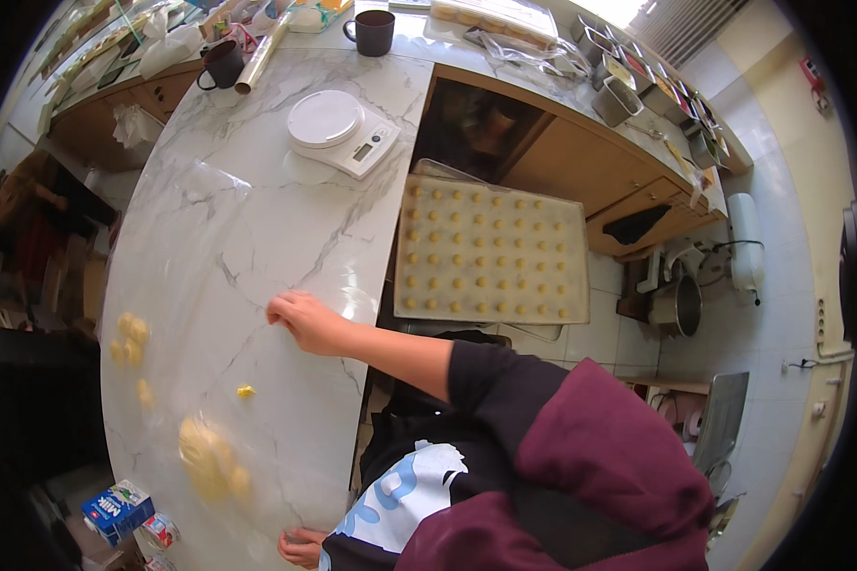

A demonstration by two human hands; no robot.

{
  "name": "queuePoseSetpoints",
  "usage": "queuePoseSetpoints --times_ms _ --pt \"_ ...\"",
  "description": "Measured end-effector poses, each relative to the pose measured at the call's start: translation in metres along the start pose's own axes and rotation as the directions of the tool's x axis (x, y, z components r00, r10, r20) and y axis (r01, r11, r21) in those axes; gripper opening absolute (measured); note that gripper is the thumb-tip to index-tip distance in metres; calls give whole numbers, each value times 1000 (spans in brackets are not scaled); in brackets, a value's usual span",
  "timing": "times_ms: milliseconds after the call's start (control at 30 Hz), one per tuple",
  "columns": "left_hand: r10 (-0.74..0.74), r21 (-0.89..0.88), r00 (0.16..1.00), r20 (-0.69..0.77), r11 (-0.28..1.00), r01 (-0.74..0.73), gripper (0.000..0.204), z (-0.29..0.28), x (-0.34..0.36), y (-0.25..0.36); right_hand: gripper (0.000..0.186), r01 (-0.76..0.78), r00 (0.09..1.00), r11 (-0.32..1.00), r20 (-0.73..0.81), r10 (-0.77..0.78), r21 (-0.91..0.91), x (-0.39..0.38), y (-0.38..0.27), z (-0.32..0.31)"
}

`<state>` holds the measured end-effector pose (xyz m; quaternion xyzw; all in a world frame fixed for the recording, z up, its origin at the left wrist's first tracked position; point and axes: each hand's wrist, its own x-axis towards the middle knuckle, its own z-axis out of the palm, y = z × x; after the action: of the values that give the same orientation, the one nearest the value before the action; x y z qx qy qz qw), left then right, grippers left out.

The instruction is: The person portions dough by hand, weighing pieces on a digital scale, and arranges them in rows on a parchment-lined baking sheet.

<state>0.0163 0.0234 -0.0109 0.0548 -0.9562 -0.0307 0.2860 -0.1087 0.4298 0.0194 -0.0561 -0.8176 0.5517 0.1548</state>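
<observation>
My right hand is above the middle of the white marble-patterned table, its fingers curled together in a pinch. Whatever they hold, if anything, is too small to make out. Near the lower edge, my left hand rests by the table's edge with its fingers curled in, partly cut off by my sleeve. A large pale-yellow dough lump lies under a clear plastic sheet, with smaller dough pieces farther up. Between the hands and the dough, a small bright-yellow scrap sits on the table.
A white kitchen scale stands toward the far end, near two dark mugs and a film roll. Beside the table, a large tray carries rows of small dough balls. A blue carton stands at lower left.
</observation>
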Motion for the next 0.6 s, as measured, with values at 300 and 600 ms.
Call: queuePoseSetpoints --times_ms 300,600 --pt "4 -31 999 36 1000 -2 21 -20 10 12 67 -67 997 996 -34 70 65 -34 -10 -21" --pt "58 -66 991 -120 996 -66 23 -20 28 31 38 -252 953 904 250 170 346 -43 -20 -62"
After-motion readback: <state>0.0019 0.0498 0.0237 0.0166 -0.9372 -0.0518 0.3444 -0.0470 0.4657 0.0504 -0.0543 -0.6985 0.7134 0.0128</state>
